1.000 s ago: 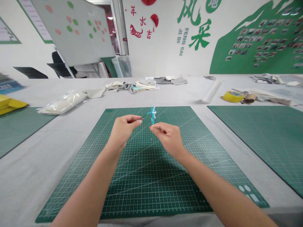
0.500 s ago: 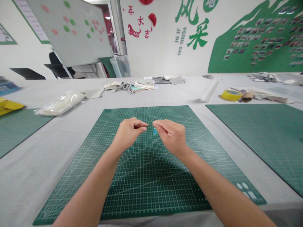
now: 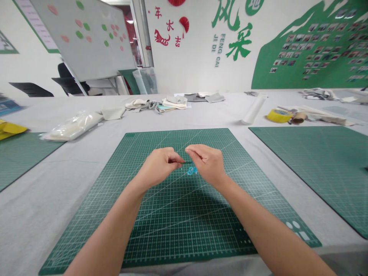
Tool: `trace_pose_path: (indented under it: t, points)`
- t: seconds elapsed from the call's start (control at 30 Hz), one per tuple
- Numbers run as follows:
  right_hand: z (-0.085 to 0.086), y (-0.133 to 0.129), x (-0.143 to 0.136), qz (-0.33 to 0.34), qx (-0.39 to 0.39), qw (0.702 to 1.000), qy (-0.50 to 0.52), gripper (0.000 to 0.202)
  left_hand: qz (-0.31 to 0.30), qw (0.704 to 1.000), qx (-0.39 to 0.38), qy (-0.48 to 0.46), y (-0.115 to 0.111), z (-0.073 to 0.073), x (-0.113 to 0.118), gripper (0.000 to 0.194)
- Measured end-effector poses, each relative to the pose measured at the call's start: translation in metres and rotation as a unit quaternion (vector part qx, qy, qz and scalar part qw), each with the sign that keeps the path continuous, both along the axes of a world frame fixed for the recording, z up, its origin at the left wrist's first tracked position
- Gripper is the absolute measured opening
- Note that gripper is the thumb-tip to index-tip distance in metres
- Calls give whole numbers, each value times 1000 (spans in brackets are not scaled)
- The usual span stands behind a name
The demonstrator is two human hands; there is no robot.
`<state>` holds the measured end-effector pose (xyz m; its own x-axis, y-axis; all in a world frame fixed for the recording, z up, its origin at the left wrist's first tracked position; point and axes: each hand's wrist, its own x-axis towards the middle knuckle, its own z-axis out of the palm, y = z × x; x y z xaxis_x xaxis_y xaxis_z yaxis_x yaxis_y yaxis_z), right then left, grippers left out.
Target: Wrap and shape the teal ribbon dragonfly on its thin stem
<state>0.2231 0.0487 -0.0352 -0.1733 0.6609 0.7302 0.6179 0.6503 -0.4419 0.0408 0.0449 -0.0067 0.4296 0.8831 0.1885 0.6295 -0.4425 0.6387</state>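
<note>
Above the middle of a green cutting mat [image 3: 172, 222], my left hand [image 3: 161, 166] pinches the end of a thin dark strand [image 3: 188, 163]. The strand runs right and passes out of sight behind my right hand [image 3: 207, 161]. My right hand is closed, thumb against forefinger, its tips a little higher than the left ones; whatever is between them is too small to make out. Just below the strand, beside the right fingers, shows a small bright blue looped piece [image 3: 192, 170], partly hidden by that hand. Whether it hangs or lies on the mat I cannot tell.
More cutting mats lie to the right [image 3: 322, 165] and left [image 3: 25, 157]. Toward the back are a plastic-wrapped packet [image 3: 76, 126], fabric scraps [image 3: 175, 102], a white roll [image 3: 254, 109], yellow tape [image 3: 278, 115] and a cardboard tube [image 3: 299, 117].
My left hand has moved slightly down and right, and the strand sits lower. The right hand has barely shifted. More of the blue piece shows, lower than before.
</note>
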Motion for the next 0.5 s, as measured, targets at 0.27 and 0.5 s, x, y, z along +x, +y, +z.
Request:
trace_pose_path:
  t: [0.27, 0.5]
  points:
    - [0, 2, 1, -4, -51, 999, -5, 20, -18, 1000, 8, 18, 0, 2, 0, 16]
    - [2, 16, 9, 26, -234, 972, -5, 15, -42, 998, 32, 21, -4, 8, 1, 14]
